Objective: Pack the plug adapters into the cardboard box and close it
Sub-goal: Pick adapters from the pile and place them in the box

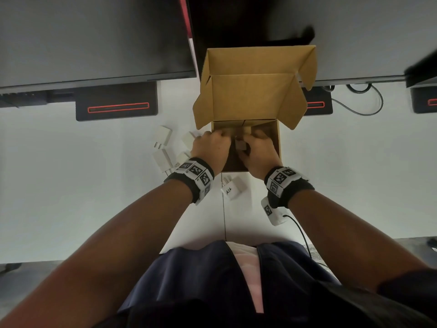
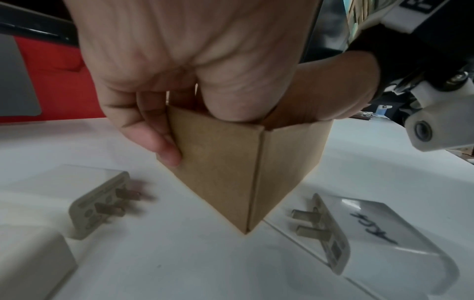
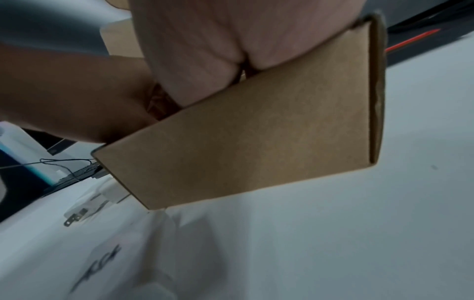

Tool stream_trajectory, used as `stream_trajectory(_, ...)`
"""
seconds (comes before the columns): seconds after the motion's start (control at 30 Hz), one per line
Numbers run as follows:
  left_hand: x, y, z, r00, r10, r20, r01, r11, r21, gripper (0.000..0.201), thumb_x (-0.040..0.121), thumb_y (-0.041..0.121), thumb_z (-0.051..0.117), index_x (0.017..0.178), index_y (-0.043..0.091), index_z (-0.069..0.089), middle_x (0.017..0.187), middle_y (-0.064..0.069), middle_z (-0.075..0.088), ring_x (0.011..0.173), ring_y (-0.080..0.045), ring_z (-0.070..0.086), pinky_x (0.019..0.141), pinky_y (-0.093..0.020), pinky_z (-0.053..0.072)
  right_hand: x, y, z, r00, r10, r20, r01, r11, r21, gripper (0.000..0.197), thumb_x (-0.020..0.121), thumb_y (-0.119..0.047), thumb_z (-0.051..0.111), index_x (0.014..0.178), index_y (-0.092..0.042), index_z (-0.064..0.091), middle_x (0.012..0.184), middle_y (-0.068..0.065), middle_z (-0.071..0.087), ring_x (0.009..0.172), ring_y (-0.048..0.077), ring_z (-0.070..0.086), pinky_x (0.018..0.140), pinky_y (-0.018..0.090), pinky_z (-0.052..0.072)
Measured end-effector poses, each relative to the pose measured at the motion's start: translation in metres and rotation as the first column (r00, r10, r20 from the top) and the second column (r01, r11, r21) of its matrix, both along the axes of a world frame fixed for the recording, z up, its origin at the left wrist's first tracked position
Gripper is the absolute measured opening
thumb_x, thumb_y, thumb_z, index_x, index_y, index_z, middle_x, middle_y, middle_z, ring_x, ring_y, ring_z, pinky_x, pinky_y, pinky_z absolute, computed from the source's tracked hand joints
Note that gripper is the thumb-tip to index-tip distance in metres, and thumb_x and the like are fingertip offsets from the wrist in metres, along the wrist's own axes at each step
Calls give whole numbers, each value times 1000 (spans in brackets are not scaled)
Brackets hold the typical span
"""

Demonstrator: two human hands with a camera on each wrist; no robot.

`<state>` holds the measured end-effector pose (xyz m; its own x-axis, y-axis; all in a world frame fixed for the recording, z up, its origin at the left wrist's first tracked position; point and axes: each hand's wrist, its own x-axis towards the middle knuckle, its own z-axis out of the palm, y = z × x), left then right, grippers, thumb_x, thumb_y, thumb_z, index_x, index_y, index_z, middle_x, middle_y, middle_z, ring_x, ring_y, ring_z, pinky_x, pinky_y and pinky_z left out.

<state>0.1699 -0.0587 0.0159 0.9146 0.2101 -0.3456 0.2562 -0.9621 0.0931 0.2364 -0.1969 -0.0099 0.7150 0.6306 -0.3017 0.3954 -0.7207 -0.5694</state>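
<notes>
The cardboard box (image 1: 246,129) is found near the middle of the desk (image 1: 71,185), lid flap raised toward the far edge. The left hand (image 1: 210,147) is clamped on the box's near-left corner: in the left wrist view the thumb is seen inside the rim and the fingers (image 2: 164,150) against the outer wall. The right hand (image 1: 259,150) is lowered into the opening with a white adapter (image 1: 240,145) seemingly grasped; the exact grip cannot be told.

Judged step: seating an adapter inside. It is advised that the adapter be laid flat against a wall, prongs inward, so that room is kept for the rest, with the box steadied throughout.

At least 4 adapters remain outside: a cluster (image 1: 163,147) just left of the box and 1 marked adapter (image 1: 233,187) at its near wall. Open desk is available right of the box; the monitor stands (image 1: 117,104) at the far edge limit the lid's swing.
</notes>
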Motion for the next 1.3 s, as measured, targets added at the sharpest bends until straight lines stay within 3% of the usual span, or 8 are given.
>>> stream_trajectory(0.13, -1, -1, -1, 1000, 13, 11, -13, 1000, -2, 13, 95, 21, 59, 102, 12, 65, 99, -8, 67, 86, -28, 64, 71, -38, 52, 0, 1, 3, 999, -32, 18, 32, 999, -1, 24, 86, -19, 67, 109, -13, 62, 112, 11, 64, 95, 32, 62, 80, 42, 55)
stream_trajectory(0.27, -4, -3, -4, 999, 35, 5, -35, 999, 18, 18, 94, 22, 62, 107, 9, 66, 117, -13, 56, 92, -31, 62, 73, -41, 55, -2, 1, 5, 995, 0, 99, 6, 998, -60, 19, 83, -6, 61, 98, -16, 68, 116, 3, 68, 117, 35, 50, 83, 42, 54)
stream_trajectory(0.43, -4, -3, -5, 999, 34, -9, -34, 999, -18, 23, 96, 22, 61, 114, 9, 64, 118, -14, 56, 97, -32, 62, 79, -42, 56, -3, 3, -1, 993, -15, 116, 26, 995, -99, 22, 88, -11, 65, 108, -16, 72, 138, 10, 45, 114, 34, 52, 89, 37, 52)
stream_trajectory(0.57, -3, -2, -3, 1000, 26, -14, -26, 999, -39, 19, 98, 19, 59, 110, 6, 65, 113, -16, 59, 94, -33, 65, 83, -41, 58, 0, 5, 1, 995, 60, 84, -55, 997, -58, 18, 94, -21, 62, 106, -11, 71, 130, 11, 53, 96, 28, 63, 87, 31, 52)
stream_trajectory(0.67, -2, -2, -3, 1000, 23, -18, -23, 999, -44, 15, 98, 16, 58, 105, 4, 65, 111, -17, 59, 93, -33, 65, 81, -42, 58, 0, 6, 2, 986, 88, 141, -84, 996, -35, 15, 92, -21, 66, 98, -11, 74, 121, 9, 64, 91, 27, 66, 83, 38, 58)
stream_trajectory(0.87, -4, -2, -5, 1000, 31, -8, -31, 997, -69, 19, 96, 18, 61, 110, 6, 64, 115, -17, 57, 94, -34, 65, 82, -43, 57, 1, 8, 7, 974, 155, 167, -148, 988, -54, 13, 88, -3, 61, 94, -8, 72, 97, 13, 73, 85, 33, 68, 79, 45, 58)
stream_trajectory(1.03, -3, -1, -6, 999, 38, -6, -38, 996, -76, 21, 98, 19, 58, 114, 7, 63, 118, -17, 58, 96, -34, 65, 83, -41, 56, 5, 11, 4, 973, 180, 143, -168, 982, -88, 20, 91, -6, 61, 108, -4, 73, 127, 17, 61, 104, 35, 63, 94, 39, 53)
stream_trajectory(1.3, -6, -1, -6, 999, 39, 12, -38, 997, -63, 18, 98, 17, 56, 108, 5, 66, 118, -16, 55, 89, -32, 64, 76, -39, 54, 6, 11, 2, 975, 189, 117, -178, 979, -101, 25, 95, -9, 57, 116, -5, 70, 130, 15, 59, 110, 34, 60, 99, 39, 51)
